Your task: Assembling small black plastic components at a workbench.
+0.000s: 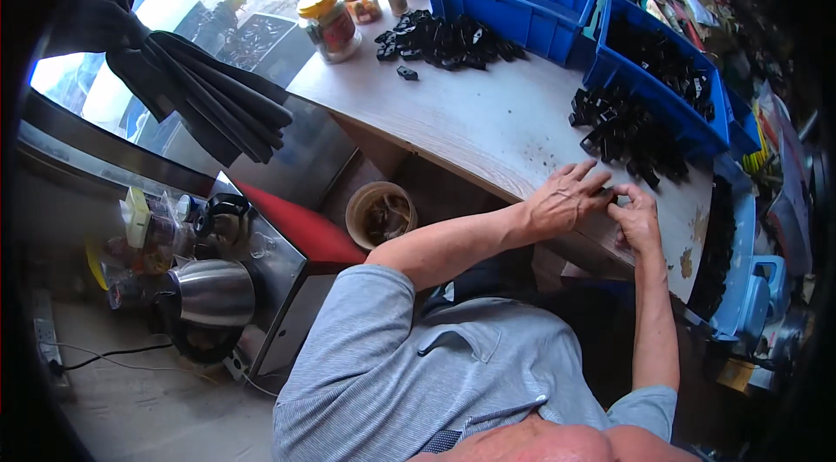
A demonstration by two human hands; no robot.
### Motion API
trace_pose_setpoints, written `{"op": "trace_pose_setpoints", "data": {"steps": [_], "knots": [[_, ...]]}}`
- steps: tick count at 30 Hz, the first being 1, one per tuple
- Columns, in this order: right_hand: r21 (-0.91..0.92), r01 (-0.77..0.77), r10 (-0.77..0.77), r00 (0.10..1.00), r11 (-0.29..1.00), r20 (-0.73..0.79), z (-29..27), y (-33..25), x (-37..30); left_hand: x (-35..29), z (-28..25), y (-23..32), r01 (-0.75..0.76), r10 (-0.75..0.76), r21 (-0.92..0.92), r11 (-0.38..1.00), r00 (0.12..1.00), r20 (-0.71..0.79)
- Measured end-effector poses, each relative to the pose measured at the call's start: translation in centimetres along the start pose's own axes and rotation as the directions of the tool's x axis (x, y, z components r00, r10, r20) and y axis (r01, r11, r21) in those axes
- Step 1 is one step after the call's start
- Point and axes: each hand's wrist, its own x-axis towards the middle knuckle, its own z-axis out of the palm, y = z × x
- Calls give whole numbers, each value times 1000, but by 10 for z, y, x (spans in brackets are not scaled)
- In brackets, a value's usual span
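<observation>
Holding a bare left hand and a bare right hand close together, fingers bent, over a pale wood-grain tabletop, leaving any grasped item impossible to tell; facing a heap of small glossy black plastic pieces at right, with a rectangular blue plastic bin just beyond and a second black heap far and leftward.

Over the near edge of the worktop, left hand close beside right hand. Just beyond both, a pile of parts, with a bin directly behind, more parts inside. At the far end, another bin, a second pile in front, one loose part before that, jars to the left. Past the right edge, a tub. Left of the worktop, lower down, a bucket; farther left, a side cabinet beside a kettle.
</observation>
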Motion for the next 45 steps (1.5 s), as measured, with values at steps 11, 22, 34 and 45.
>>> {"op": "trace_pose_setpoints", "data": {"steps": [11,22,34,45], "knots": [[274,-87,123,985,958,-119,-30,9,-16,-65,-114,-181,396,-132,340,853,794,-594],[428,67,244,736,901,-631,-124,47,-10,-90,-111,-200,455,-401,463,760,890,-216],[135,-136,174,928,982,-330,-62,11,27,-69,-90,-149,522,-449,335,784,850,-275],[303,-80,165,950,949,-265,-63,23,17,-50,-36,-103,343,-540,-553,760,806,-242]]}}
